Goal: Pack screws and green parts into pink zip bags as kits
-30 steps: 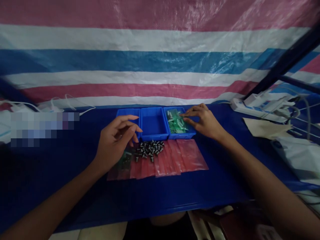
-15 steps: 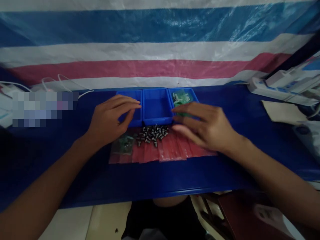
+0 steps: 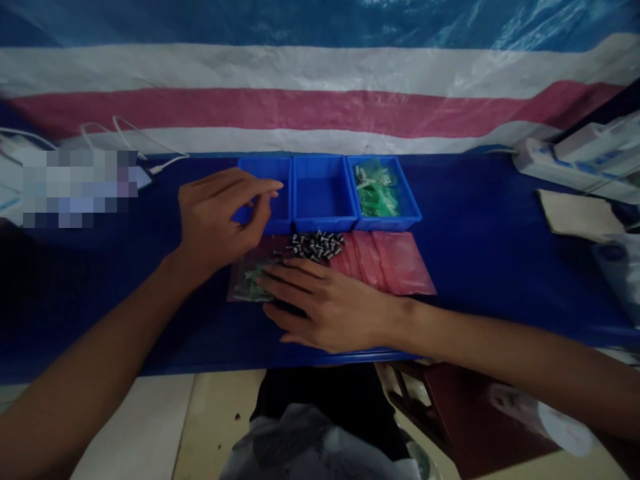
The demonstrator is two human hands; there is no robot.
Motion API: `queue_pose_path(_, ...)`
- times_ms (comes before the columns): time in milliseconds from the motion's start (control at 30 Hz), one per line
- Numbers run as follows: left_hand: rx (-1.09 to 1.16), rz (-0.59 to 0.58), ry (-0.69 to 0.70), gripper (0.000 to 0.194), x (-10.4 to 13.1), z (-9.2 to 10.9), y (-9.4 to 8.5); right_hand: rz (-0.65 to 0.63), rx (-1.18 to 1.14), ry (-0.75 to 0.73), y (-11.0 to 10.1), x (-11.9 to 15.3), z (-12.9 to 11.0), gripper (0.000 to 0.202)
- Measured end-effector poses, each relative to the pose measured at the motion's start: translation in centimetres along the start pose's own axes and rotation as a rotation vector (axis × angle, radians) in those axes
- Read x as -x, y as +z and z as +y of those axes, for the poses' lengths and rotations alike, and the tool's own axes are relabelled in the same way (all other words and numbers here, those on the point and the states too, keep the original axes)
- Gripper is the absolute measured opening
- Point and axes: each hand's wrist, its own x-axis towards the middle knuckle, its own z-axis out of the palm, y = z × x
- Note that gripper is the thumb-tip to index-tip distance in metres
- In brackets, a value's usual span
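The right hand's fingers fan out loosely and point toward nine o'clock, the thumb nearest the table's front edge. Their tips overlap the clear bag of green parts; whether they touch it, I cannot tell, and no grip shows. The left hand's fingers bend toward two o'clock, index and thumb nearly meeting over the left blue tray; I cannot tell whether they hold anything.

Behind the fingers, the right hand is back-up and flat, its forearm running toward three to four o'clock. The left hand is arched higher, its forearm slanting toward seven to eight o'clock.

From the right hand, black screws lie piled at twelve o'clock, red bags at two, and a tray of green packets at one, all on the table.
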Motion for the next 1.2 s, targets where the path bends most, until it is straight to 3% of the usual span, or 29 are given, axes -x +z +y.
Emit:
queue_pose_path(133, -0.003, 0.044, 0.03, 0.02, 0.0, 0.3, 0.0, 0.096, 0.059, -0.036, 0.4, 0.3, -0.2, 0.027)
queue_pose_path(267, 0.008, 0.07, 0.045, 0.019, 0.2, 0.0, -0.1, 0.199, -0.092, -0.032, -0.6, 0.4, 0.2, 0.029)
queue_pose_path(400, -0.043, 0.1, 0.116, 0.024, 0.3, 0.3, -0.1, 0.319, -0.404, 0.206, -3.9, 1.1, 1.5, 0.027)
queue_pose_path(500, -0.019, 0.137, 0.213, 0.051, 0.5, 1.3, 0.2, 0.405, -0.51, 0.434, -6.4, 1.9, 3.4, 0.032)
queue_pose_path(567, -0.023, 0.134, 0.242, 0.066, 0.7, 2.3, 0.3, 0.448, -0.595, 0.5, -7.2, 2.2, 4.5, 0.035)
queue_pose_path(667, -0.08, 0.054, 0.275, 0.056, 0.9, 3.4, 0.2, 0.495, -0.666, 0.528, -6.9, 2.1, 5.0, 0.031)
queue_pose_path(833, -0.042, -0.037, 0.3, 0.034, 1.1, 4.1, -0.2, 0.544, -0.387, 0.459, -5.3, 2.3, 4.3, 0.017)
queue_pose_path(900, -0.065, -0.053, 0.357, 0.031, 1.2, 4.2, 0.2, 0.5, -0.177, 0.342, -4.9, 2.9, 4.3, 0.019)
queue_pose_path(1000, 0.005, -0.065, 0.375, 0.033, 1.5, 4.2, 1.0, 0.46, 0.061, 0.19, -4.3, 3.7, 4.3, 0.006)
queue_pose_path(1067, 0.071, -0.051, 0.316, 0.04, 1.7, 4.2, 1.5, 0.495, 0.047, 0.284, -4.1, 4.0, 4.0, 0.002)
queue_pose_path(1200, -0.02, 0.028, 0.359, 0.052, 1.7, 4.0, 1.9, 0.699, -0.418, 0.732, -4.3, 3.6, 3.2, 0.018)
